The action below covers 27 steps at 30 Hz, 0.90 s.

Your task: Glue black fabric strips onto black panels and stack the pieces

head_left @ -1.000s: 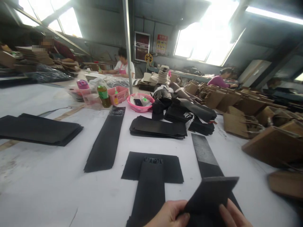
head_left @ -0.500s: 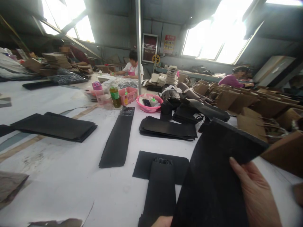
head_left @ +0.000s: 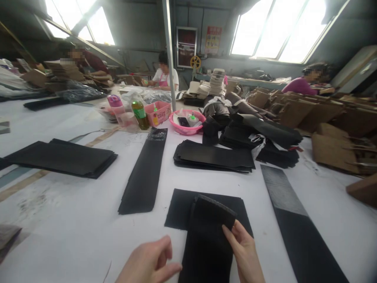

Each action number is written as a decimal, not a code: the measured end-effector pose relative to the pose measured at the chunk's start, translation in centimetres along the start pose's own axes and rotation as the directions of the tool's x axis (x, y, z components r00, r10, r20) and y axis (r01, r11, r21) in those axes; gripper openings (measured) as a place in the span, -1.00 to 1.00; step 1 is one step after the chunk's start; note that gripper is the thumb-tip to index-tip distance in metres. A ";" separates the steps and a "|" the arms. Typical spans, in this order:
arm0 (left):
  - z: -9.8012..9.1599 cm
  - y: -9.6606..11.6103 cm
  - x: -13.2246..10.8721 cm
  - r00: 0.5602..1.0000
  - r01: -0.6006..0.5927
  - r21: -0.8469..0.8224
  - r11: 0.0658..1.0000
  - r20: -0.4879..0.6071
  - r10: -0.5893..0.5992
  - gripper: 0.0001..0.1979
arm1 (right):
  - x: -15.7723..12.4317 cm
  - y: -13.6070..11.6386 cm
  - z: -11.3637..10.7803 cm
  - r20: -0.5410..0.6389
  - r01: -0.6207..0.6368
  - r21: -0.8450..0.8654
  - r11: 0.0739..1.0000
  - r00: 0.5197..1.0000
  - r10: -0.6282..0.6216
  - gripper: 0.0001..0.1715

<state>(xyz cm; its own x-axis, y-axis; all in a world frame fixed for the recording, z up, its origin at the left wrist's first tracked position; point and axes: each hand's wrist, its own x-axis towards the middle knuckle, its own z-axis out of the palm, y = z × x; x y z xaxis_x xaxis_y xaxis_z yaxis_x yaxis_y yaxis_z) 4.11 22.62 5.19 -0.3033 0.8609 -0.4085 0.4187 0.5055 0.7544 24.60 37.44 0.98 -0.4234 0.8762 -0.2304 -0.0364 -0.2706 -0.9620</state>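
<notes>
My right hand point(head_left: 243, 249) pinches the right edge of a black sheet point(head_left: 207, 239) near its upper end. The sheet lies over a black strip and a wider black piece point(head_left: 179, 208) set crosswise on the white table. Just left of the sheet, my left hand point(head_left: 151, 259) is held with fingers curled but apart, and nothing is between them. To the right, a long black strip point(head_left: 306, 232) has a greyish, shiny upper end. Another black strip point(head_left: 144, 177) with a shiny top lies at the centre left.
Black stacks lie at left point(head_left: 61, 157) and centre point(head_left: 213, 156). Behind them stand a pink basin point(head_left: 187, 129), a green bottle point(head_left: 140, 116), a pink box point(head_left: 159, 114) and a metal pole point(head_left: 171, 59). Brown paper bags point(head_left: 297, 114) fill the back right. Several people sit farther off.
My right hand has moved left and down with the black sheet, now over the strip. My left hand has come further into view, empty. The strip at right is now uncovered.
</notes>
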 end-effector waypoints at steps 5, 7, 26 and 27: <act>1.2 1.6 5.2 0.989 -0.115 -0.215 0.970 -0.119 0.091 -0.62 | 0.9 -0.3 0.0 0.079 -0.004 -0.037 0.999 0.997 0.007 -0.59; 2.3 1.7 6.7 0.986 -0.138 -0.276 0.951 -0.127 0.106 -0.72 | 1.3 0.0 -0.2 0.123 0.012 -0.067 0.998 0.992 -0.004 -0.62; 4.8 -0.5 9.4 1.000 0.008 -0.282 0.959 -0.014 -0.012 -0.55 | 4.1 2.7 -2.0 -0.017 0.077 -0.695 0.715 0.992 -0.123 -0.63; 4.9 -0.6 9.5 0.999 0.002 -0.277 0.961 -0.030 -0.010 -0.55 | 4.1 3.0 -2.1 -0.022 0.073 -0.686 0.724 0.993 -0.120 -0.63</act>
<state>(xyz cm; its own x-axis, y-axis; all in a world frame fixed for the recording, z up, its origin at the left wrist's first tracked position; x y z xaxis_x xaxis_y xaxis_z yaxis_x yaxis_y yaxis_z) 5.16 30.72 -1.65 -0.3330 0.8536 -0.4006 0.1649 0.4710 0.8666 24.68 41.13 -3.13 -0.3961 0.9108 -0.1161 0.5639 0.1415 -0.8136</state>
